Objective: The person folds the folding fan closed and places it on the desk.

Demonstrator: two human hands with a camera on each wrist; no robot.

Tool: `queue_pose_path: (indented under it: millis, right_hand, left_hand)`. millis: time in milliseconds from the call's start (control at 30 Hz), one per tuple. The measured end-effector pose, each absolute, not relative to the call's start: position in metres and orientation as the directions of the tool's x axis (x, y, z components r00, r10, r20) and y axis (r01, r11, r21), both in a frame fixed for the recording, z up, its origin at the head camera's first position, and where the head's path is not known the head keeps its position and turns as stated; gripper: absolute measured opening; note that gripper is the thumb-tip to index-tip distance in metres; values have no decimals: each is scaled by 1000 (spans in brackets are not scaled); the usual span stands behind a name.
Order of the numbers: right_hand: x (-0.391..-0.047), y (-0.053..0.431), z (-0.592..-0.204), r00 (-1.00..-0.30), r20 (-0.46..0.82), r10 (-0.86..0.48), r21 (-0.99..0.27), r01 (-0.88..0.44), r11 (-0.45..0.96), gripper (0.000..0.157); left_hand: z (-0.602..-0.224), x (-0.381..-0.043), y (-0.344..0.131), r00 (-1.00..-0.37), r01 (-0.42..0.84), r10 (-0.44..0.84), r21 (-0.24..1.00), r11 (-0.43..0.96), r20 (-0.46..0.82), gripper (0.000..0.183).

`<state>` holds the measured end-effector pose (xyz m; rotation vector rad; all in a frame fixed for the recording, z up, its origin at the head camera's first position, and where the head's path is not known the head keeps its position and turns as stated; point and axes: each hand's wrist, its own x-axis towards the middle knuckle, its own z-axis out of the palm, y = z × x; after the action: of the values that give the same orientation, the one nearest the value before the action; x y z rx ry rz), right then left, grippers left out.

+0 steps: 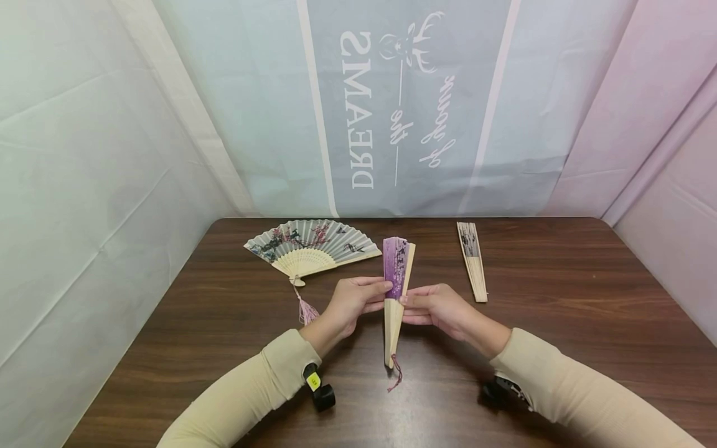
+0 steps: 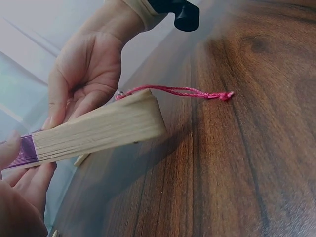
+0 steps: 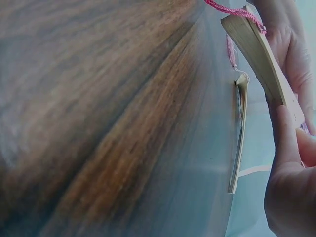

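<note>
A purple folding fan (image 1: 396, 274) with pale wooden ribs and a pink cord at its lower end is held above the table, nearly folded. My left hand (image 1: 358, 298) pinches its left side, thumb on the purple cloth. On the other side, my right hand (image 1: 439, 306) pinches the fan near where cloth meets ribs. The left wrist view shows the fan's rib end (image 2: 113, 123) and its loose cord (image 2: 187, 92). In the right wrist view the ribs (image 3: 259, 54) slant up from the fingers of my right hand (image 3: 291, 182).
A spread white fan (image 1: 310, 246) with painted blossoms and a pink tassel (image 1: 306, 311) lies at the back left of the brown table (image 1: 538, 286). A folded fan (image 1: 473, 261) with dark print lies at the back right. Cloth panels (image 1: 269, 93) stand behind.
</note>
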<state>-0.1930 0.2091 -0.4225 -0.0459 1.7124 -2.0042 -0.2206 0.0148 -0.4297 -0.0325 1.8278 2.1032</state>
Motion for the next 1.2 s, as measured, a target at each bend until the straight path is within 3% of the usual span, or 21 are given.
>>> queue_pose_path:
  millis: [1200]
  right_hand:
    - [-188,199,-413,-915,-263,-305,-964,265,34,35]
  left_hand:
    - [-427,-218,18,-949,-250,216,966,-64,-231,29]
